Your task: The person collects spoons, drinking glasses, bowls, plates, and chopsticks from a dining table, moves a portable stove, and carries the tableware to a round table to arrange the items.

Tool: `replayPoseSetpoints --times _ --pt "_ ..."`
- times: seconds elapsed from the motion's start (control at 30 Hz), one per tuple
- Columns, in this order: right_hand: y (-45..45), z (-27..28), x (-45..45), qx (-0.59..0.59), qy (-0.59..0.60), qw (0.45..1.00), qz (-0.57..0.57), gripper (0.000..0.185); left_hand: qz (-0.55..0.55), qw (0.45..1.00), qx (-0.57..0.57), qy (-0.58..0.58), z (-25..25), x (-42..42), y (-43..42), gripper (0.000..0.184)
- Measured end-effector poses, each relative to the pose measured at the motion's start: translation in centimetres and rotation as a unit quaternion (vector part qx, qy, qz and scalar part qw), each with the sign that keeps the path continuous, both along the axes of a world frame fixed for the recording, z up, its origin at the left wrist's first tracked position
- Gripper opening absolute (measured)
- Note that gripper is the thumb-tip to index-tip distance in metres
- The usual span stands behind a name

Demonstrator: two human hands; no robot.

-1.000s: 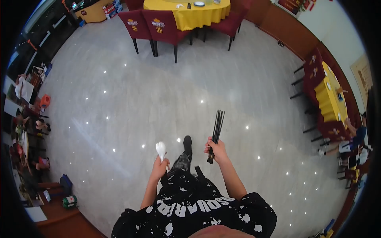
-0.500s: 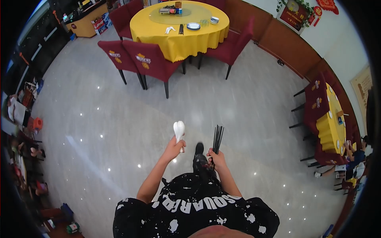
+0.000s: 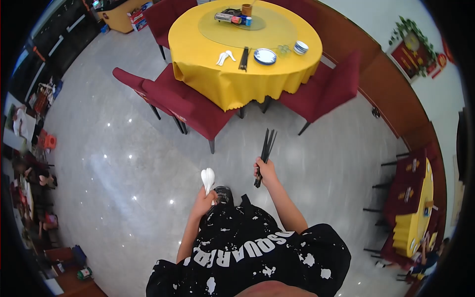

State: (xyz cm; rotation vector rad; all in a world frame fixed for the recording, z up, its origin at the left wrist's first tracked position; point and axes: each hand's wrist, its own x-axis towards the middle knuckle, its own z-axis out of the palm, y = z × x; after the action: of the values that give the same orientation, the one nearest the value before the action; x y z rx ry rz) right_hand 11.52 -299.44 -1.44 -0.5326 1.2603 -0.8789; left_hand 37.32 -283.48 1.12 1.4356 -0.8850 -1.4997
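Observation:
White soup spoons, stacked together with their bowls up, stick out of my left hand, which is closed round their handles. My right hand grips a bundle of black chopsticks, held almost upright with the tips fanning slightly apart. Both hands are in front of my body over the floor. Ahead is a round table with a yellow cloth. On its near side lie more white spoons, black chopsticks, a stack of blue-rimmed plates, glasses and a stack of bowls.
Maroon chairs stand at the table's near left, and another chair at its right. A glass turntable carries a wooden holder and small boxes. At the right, people sit by a second yellow table. Wood panelling lines the wall.
I have come closer to the round table, which looks larger. My right hand has risen with the chopsticks, and my left hand with the spoons sits slightly lower and further left.

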Motion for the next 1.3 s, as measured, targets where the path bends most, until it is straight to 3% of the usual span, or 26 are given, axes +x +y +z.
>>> replayPoseSetpoints --times 0.27,0.37,0.47,0.57,0.67,0.7,0.8,0.97,1.07,1.3 --pt "-29.0 -1.5 8.5 -0.065 0.018 0.993 0.093 0.013 -0.013 0.997 0.066 -0.021 0.4 4.0 -23.1 0.039" --pt "-37.3 0.7 11.6 -0.06 0.035 0.996 0.05 0.011 -0.039 0.999 -0.002 0.013 0.7 5.5 -33.6 0.039" --pt "-46.6 -2.4 12.5 -0.097 0.089 0.989 0.072 0.01 -0.019 0.999 -0.026 0.01 3.8 6.0 -42.6 0.043" --pt "-56.1 -7.4 13.6 -0.105 0.196 0.973 0.062 0.013 -0.005 0.999 -0.005 0.043 4.0 6.3 -49.8 0.043" --pt "-64.3 -12.4 14.8 -0.127 0.442 0.886 0.058 0.022 0.016 0.999 0.003 0.032 1.8 6.3 -55.4 0.043" --pt "-65.3 -11.1 15.2 -0.143 0.481 0.863 0.066 0.033 0.038 0.999 0.007 0.029 1.3 6.0 -56.9 0.042" --pt "-68.8 -12.7 15.5 -0.1 0.486 0.863 0.091 0.037 0.077 0.993 0.089 0.032 1.1 5.4 -61.4 0.042" --pt "-71.0 -12.4 15.1 -0.148 0.485 0.853 0.119 0.06 0.13 0.982 0.135 0.022 1.3 4.7 -67.5 0.041" --pt "-73.1 -9.7 14.4 -0.119 0.478 0.859 0.14 0.059 0.153 0.977 0.145 0.037 1.7 4.7 -70.4 0.042" --pt "-76.0 -11.0 14.0 -0.209 0.516 0.811 0.181 0.069 0.157 0.976 0.15 0.034 1.5 4.9 -73.8 0.042"
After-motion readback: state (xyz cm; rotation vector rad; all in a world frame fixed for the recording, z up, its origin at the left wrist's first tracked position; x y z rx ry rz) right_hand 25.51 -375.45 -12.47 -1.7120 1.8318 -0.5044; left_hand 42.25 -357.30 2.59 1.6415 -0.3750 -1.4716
